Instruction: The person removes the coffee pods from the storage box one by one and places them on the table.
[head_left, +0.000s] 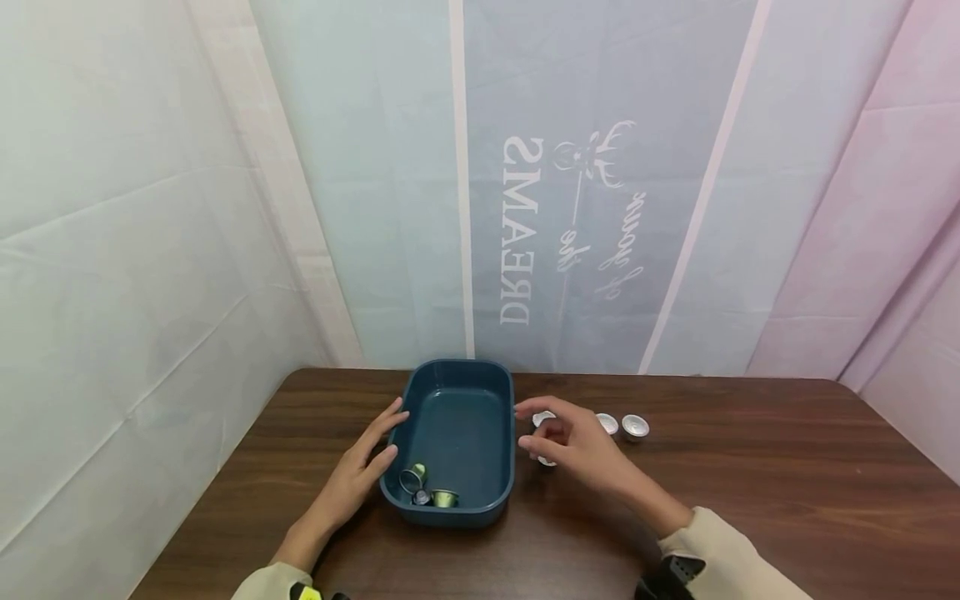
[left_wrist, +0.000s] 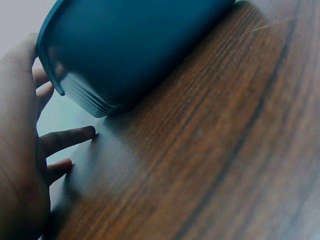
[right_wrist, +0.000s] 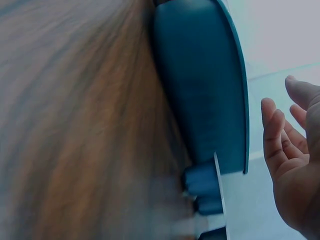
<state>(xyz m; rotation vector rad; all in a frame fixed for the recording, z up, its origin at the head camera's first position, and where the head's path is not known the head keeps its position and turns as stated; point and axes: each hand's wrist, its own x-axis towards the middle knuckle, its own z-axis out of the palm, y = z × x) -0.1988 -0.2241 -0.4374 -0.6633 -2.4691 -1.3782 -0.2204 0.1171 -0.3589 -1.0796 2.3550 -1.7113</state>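
Note:
A dark blue plastic basin [head_left: 459,433] stands upright on the table. Inside its near left corner lie coffee capsules: a green one [head_left: 445,498], another green one [head_left: 413,477] and a small dark one [head_left: 422,497]. My left hand [head_left: 351,477] rests against the basin's left rim, fingers spread and fairly straight. To the right of the basin hovers my right hand [head_left: 581,447], its fingers loosely bent and nothing seen between them. Below and around it are silver-topped capsules, one [head_left: 543,418] partly hidden by the fingers. In the right wrist view, dark blue capsules [right_wrist: 201,179] stand beside the basin.
Two more silver-topped capsules, one [head_left: 635,428] farther right and one [head_left: 607,424] close to the right hand, stand on the brown wooden table [head_left: 750,467]. A fabric backdrop [head_left: 405,208] with printed lettering hangs behind the table's far edge.

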